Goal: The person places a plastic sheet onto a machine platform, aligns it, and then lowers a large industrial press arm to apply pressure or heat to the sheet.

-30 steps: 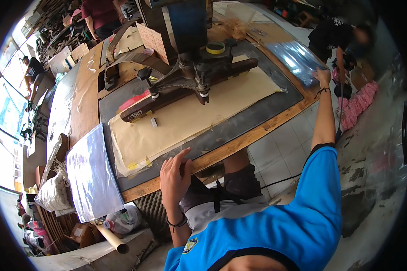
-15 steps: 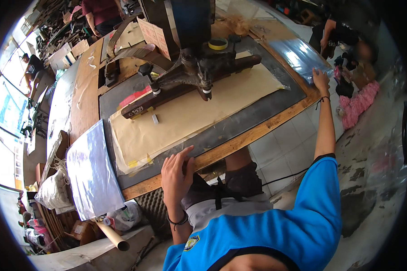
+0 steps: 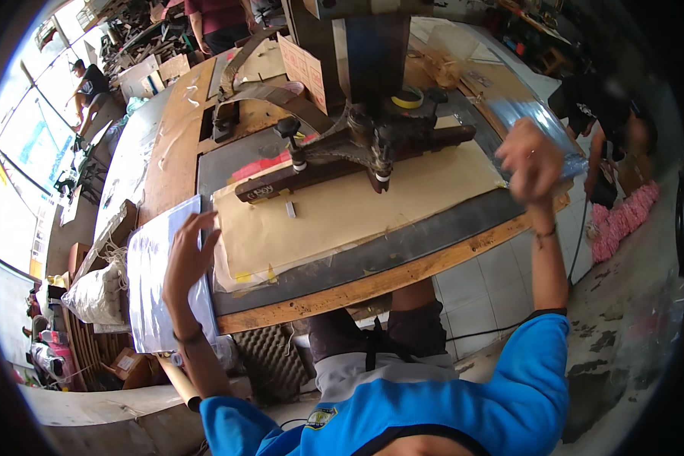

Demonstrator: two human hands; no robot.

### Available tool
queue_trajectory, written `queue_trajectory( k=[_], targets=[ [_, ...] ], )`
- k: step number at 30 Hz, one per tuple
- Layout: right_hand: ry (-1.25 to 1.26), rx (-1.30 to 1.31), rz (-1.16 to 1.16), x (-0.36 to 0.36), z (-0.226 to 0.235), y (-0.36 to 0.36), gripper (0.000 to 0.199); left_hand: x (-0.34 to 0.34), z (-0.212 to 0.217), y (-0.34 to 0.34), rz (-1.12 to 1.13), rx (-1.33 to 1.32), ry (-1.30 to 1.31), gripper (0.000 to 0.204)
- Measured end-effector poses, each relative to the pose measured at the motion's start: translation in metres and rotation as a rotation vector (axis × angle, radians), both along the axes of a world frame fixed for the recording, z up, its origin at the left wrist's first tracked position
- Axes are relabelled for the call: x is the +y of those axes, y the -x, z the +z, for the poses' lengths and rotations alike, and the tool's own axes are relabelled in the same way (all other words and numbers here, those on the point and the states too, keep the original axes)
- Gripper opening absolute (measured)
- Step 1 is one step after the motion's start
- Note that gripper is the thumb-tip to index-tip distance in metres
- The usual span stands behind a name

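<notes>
My left hand [image 3: 188, 260] is over the right edge of a stack of clear plastic sheets [image 3: 150, 281], its fingers loosely bent and apart, with nothing visible in them. My right hand [image 3: 534, 161] is raised near the table's right end, beside another pile of shiny clear sheets [image 3: 562, 137]. Motion blurs its fingers, so what they hold, if anything, does not show. Between my hands, a tan paper sheet [image 3: 342, 235] lies on the dark table mat. Above it hangs the dark metal bar [image 3: 425, 150] of a press, with a small light block [image 3: 290, 210] under its left part.
Yellow tape [image 3: 407, 99] and a cardboard piece [image 3: 302, 70] are by the press column. A wooden edge [image 3: 372, 285] runs along the table front. One person [image 3: 608, 114] bends at the right near a pink bundle [image 3: 623, 220]; others are at the back and far left.
My left hand has moved left from the table's front edge to the left plastic stack. The right hand has lifted off the right sheets and come slightly inward. The view has shifted.
</notes>
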State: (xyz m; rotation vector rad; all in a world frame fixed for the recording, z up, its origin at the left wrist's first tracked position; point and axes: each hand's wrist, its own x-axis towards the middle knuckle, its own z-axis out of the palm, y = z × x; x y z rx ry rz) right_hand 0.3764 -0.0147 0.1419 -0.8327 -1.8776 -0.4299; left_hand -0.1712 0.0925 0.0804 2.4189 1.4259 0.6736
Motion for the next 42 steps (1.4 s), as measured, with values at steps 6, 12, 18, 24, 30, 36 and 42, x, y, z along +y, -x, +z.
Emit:
queue_trajectory(
  k=[6,12,18,24,30,36,42],
  targets=[
    [0.168,-0.433,0.658,0.022,-0.064,0.176,0.041,0.114,-0.074,0.043,0.241,0.227,-0.069,0.066],
    [0.204,-0.439,0.902,0.036,-0.113,0.232,0.045,0.124,-0.074,0.053,0.152,-0.034,-0.008,0.047],
    [0.337,-0.344,1.050,0.032,-0.152,0.248,0.042,0.116,-0.066,0.051,0.192,0.013,-0.064,0.029],
    [0.502,-0.278,1.069,0.039,-0.145,0.237,0.042,0.128,-0.069,0.056,0.192,-0.048,-0.088,0.025],
    [0.591,-0.333,1.044,0.039,-0.140,0.233,0.036,0.122,-0.061,0.062,0.242,-0.030,-0.106,0.023],
    [0.711,-0.284,1.040,0.040,-0.130,0.225,0.033,0.115,-0.046,0.054,0.243,-0.039,-0.094,0.023],
    [0.726,-0.220,1.047,0.041,-0.125,0.225,0.036,0.112,-0.048,0.058,0.213,-0.038,-0.111,0.021]
  ],
)
